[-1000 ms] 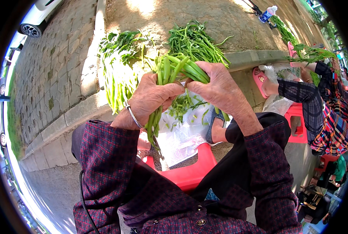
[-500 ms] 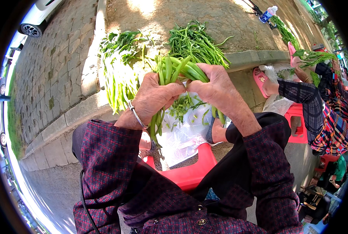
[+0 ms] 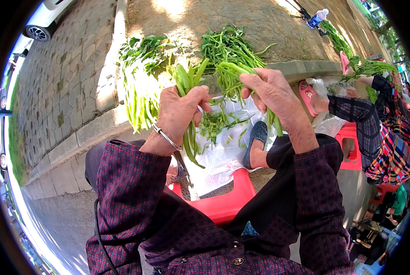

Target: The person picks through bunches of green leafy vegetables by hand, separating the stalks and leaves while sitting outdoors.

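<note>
Green stems are held up in two bunches above the white plastic sheet [image 3: 216, 169], one bunch in each hand, with a gap between them. The left hand [image 3: 181, 112] is curled closed around the left bunch [image 3: 184, 79], thick smooth stalks whose thinner ends hang over the left side of the sheet. The right hand [image 3: 274, 91] has its thumb and fingers closed on the right bunch [image 3: 234, 68], over the sheet's far right part; cut-looking ends droop below the palm. I cannot count the stalks in either.

One loose scatter of leaf scraps [image 3: 216, 123] lies on the sheet, which is thin, creased and shiny. Beyond the sheet are two heaps of greens: one leafy-topped, sunlit heap [image 3: 140, 89] to its left, and one darker, tangled heap [image 3: 234, 48] straight past it, across the stone kerb [image 3: 301, 68].

Nearer than the sheet is one red plastic stool [image 3: 223, 204] with a curved edge; a second red stool [image 3: 349, 149] stands well to its right. Also right of the sheet, another person wears pink sandals [image 3: 307, 94] beside crumpled clear plastic [image 3: 329, 123]. One capped bottle [image 3: 317, 19] with a blue label is far off, beyond the sheet to the right; its contents cannot be made out. One metal bangle [image 3: 166, 136] rings the left wrist.
</note>
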`<state>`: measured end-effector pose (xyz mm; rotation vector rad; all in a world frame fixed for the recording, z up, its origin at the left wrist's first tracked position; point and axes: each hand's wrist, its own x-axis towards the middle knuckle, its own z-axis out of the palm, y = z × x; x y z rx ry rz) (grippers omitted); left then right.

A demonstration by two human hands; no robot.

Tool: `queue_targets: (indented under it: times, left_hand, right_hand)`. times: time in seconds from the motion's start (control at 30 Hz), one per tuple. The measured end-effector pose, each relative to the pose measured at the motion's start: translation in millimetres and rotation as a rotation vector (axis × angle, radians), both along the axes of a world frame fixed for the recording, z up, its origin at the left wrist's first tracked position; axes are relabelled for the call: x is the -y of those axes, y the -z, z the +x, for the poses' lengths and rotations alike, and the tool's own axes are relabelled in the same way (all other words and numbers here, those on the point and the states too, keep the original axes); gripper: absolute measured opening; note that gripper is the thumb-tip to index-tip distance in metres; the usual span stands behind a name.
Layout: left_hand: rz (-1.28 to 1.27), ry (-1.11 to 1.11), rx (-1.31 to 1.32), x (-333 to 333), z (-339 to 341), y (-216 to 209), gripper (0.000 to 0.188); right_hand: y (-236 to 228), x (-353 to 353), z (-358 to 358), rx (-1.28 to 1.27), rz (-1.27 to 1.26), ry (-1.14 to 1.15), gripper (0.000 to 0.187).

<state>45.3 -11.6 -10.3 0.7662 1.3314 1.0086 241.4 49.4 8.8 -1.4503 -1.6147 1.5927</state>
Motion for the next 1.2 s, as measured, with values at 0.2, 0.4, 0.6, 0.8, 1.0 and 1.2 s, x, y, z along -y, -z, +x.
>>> queue_targets:
  times: [0.2, 0.4, 0.6, 0.8, 1.0, 1.2]
  left_hand:
    - [-0.100, -0.021, 0.355, 2, 6, 0, 0.024]
    - [-0.130, -0.007, 0.577, -1, 10, 10, 0.028]
    - [-0.034, -0.072, 0.640, -2, 10, 5, 0.028]
    - [0.083, -0.056, 0.692, -10, 3, 10, 0.023]
    - [0.067, -0.116, 0.459, -10, 4, 5, 0.025]
    - [0.011, -0.106, 0.384, -10, -1, 2, 0.024]
  right_hand:
    - [-12, 10, -13, -0.248, -0.077, 0.023, 0.040]
    - [-3, 19, -21, -0.113, 0.238, -0.113, 0.038]
    - [-4, 23, -25, -0.055, 0.388, -0.180, 0.033]
    - [-7, 31, -33, -0.179, 0.224, -0.061, 0.032]
    - [0, 22, -24, -0.184, -0.089, -0.104, 0.035]
    - [10, 24, -22, -0.330, -0.309, -0.243, 0.031]
